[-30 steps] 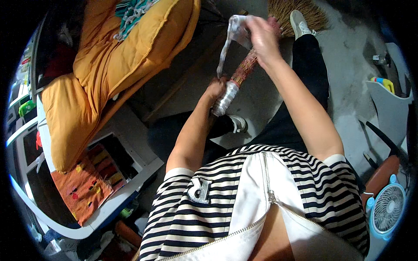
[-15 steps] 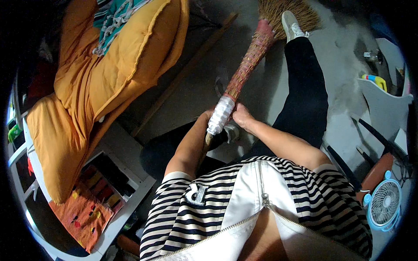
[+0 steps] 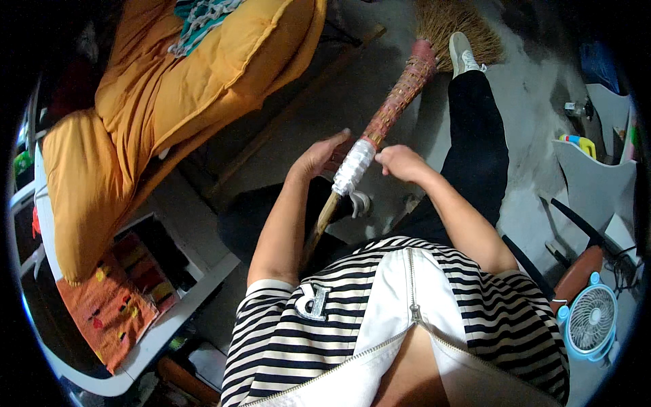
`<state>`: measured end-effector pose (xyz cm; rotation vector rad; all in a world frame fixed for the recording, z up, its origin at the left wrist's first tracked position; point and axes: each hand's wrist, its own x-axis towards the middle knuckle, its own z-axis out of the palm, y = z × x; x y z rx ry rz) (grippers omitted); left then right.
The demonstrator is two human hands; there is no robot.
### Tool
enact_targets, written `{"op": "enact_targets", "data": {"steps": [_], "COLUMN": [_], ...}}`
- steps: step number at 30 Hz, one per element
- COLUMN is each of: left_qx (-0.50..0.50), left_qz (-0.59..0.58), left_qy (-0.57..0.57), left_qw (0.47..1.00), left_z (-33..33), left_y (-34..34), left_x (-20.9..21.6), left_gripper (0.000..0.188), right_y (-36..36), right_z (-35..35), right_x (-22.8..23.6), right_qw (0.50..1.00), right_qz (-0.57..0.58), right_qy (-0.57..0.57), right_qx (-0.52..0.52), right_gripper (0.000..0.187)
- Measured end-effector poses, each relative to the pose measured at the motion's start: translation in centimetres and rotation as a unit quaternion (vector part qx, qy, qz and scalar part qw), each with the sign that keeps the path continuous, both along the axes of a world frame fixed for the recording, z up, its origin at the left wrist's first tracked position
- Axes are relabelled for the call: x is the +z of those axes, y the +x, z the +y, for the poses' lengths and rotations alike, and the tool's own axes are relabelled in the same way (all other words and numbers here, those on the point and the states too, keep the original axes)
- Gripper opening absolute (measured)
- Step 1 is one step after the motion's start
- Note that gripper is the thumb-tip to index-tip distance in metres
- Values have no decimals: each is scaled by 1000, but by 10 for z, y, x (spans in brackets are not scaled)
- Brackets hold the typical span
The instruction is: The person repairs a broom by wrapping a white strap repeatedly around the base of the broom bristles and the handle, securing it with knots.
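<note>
A long straw broom (image 3: 400,95) slants across the middle, its bristles far off and its bare wooden stick close to my body. A band of shiny white wrapping (image 3: 353,166) covers the neck, just below the reddish woven binding. My left hand (image 3: 324,154) is on the left side of the wrapping, fingers stretched and apart, some partly hidden. On the other side my right hand (image 3: 401,163) has its fingers curled in a pinch beside the top of the wrapping. Whatever lies between those fingertips is too small to make out.
A yellow-orange quilt (image 3: 183,102) drapes over a white frame (image 3: 183,308) at left, above an orange patterned cloth (image 3: 108,312). A light-blue fan (image 3: 591,319) stands at lower right. A yellow bottle (image 3: 580,144) is at the right. My shoe (image 3: 463,54) is by the bristles.
My hands have moved up and apart around the white wrapping; the left hand's fingers have spread. The broom has shifted slightly right in view, and the whole scene has shifted a little.
</note>
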<state>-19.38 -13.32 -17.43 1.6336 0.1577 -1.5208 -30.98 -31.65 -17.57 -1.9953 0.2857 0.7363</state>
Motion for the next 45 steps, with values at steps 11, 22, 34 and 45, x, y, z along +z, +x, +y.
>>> {"op": "enact_targets", "data": {"steps": [11,22,34,45], "left_qx": [93,-145,-93,-42], "left_qz": [133,-337,-375,-414], "left_qy": [-116,75,-168,-119], "left_qw": [980,927,907,902], "left_z": [52,27,-78,-56], "left_y": [-50,-56,-14,21], "left_x": [60,56,50,48], "left_gripper": [59,55,18,29], "right_y": [-8,-19,-23,9], "right_z": [-2,-23,-54,-66], "right_x": [4,41,122,151], "right_qw": [946,906,884,716], "right_qz": [-97,-17,-78,-210], "right_qy": [150,275,343,525], "right_qx": [-271,-321,-308,-409], "right_gripper": [34,29,26,27]}}
